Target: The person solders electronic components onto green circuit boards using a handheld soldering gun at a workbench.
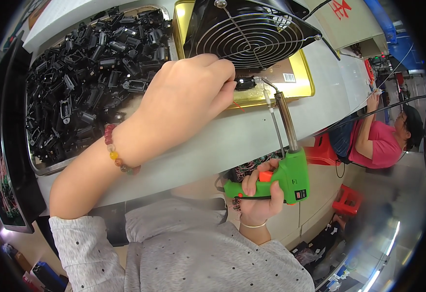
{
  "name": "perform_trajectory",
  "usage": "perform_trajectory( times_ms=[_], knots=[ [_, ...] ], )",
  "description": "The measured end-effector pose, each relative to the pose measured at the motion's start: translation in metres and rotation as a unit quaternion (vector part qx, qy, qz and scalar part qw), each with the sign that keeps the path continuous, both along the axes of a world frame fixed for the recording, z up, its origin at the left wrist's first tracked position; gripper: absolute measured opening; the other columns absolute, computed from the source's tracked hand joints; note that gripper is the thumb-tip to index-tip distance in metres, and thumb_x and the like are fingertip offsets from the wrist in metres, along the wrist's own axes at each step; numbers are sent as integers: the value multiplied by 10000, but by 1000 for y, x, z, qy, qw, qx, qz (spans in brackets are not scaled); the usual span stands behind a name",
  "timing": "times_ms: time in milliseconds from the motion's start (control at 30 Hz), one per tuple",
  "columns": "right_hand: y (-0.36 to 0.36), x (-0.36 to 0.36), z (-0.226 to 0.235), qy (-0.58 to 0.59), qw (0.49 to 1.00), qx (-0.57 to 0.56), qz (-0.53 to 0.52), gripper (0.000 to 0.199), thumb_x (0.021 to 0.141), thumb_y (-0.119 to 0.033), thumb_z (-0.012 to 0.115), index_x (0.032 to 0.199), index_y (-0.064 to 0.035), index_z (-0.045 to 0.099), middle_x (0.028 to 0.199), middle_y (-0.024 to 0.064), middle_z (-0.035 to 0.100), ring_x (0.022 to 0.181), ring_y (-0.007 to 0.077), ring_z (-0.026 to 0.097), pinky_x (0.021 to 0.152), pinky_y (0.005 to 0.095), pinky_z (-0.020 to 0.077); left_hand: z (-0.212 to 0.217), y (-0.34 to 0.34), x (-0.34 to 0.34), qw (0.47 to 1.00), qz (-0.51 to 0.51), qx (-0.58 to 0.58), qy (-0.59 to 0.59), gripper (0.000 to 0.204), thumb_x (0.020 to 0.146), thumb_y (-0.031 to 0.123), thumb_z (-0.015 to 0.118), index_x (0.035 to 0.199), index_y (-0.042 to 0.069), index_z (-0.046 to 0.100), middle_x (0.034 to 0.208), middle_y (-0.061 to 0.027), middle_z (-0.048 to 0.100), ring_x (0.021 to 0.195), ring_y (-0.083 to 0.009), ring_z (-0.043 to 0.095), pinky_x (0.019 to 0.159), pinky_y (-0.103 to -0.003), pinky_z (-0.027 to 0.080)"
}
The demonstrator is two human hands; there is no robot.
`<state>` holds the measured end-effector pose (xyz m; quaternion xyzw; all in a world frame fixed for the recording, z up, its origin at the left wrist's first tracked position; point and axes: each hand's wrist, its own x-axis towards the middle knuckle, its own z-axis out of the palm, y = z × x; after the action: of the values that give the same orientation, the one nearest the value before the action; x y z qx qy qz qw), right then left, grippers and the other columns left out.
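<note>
Left hand (188, 95) pinching a small black plastic part (246, 83) at the fingertips, held just above the gold-coloured tray (303, 80) in front of the fan. Beaded bracelet (117, 153) on the left wrist. Right hand (257, 197) clenched round the grip of a green soldering gun (290, 177), index finger on the orange trigger (266, 176). Metal barrel angled up and away; bent tip (266, 83) touching or nearly touching the black part, contact not resolvable. Thin solder feed tube alongside the barrel.

Black fan (252, 31) with round wire guard standing on the gold tray, tilted back. Small white rectangular barcode label (289, 77) on the tray surface, right of the fan. Steel tray (42, 168) at left heaped with black plastic parts (91, 73). White table (242, 134) beneath. Cardboard box (349, 22) at far right with a red mark. Another person in a pink top (380, 141) seated at right.
</note>
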<state>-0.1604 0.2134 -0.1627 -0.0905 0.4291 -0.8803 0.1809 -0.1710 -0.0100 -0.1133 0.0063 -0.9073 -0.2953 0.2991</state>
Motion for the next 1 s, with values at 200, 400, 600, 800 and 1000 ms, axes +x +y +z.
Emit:
perform_trajectory(
  times_ms=[200,400,600,800,1000],
  knots=[
    [1,-1,-2,-3,1000,-7,5,373,795,-202,430,1095,14,379,963,117,519,467,129,404,426,255,336,1,0,0,1000,0,-4,-3,70,691,56,601,717,21,546,615,-83,526,474,-179,529,427,-253,421],
    [2,-1,-2,7,1000,-4,2,371,796,-201,429,1093,16,377,971,119,519,464,131,401,431,255,340,3,0,1,1000,1,-11,-8,69,695,64,598,713,23,545,615,-85,525,485,-189,532,433,-262,422],
    [3,0,-3,3,1000,-6,2,367,795,-199,426,1090,15,379,976,118,519,463,130,400,431,255,341,1,0,1,1000,1,-15,-12,71,698,69,598,714,23,546,619,-88,528,491,-194,534,437,-265,424],
    [5,0,-2,12,1000,23,-16,367,791,-200,430,1085,14,386,965,112,516,457,128,396,425,257,336,3,0,1,1000,0,-12,-12,72,700,70,599,720,23,548,624,-88,531,491,-191,534,438,-262,426],
    [4,0,-1,7,1000,23,-15,366,788,-200,431,1079,17,386,955,110,508,455,129,396,424,258,332,4,0,2,1000,1,-9,-8,76,703,72,602,723,23,548,624,-85,531,486,-186,531,437,-258,426]
  ],
)
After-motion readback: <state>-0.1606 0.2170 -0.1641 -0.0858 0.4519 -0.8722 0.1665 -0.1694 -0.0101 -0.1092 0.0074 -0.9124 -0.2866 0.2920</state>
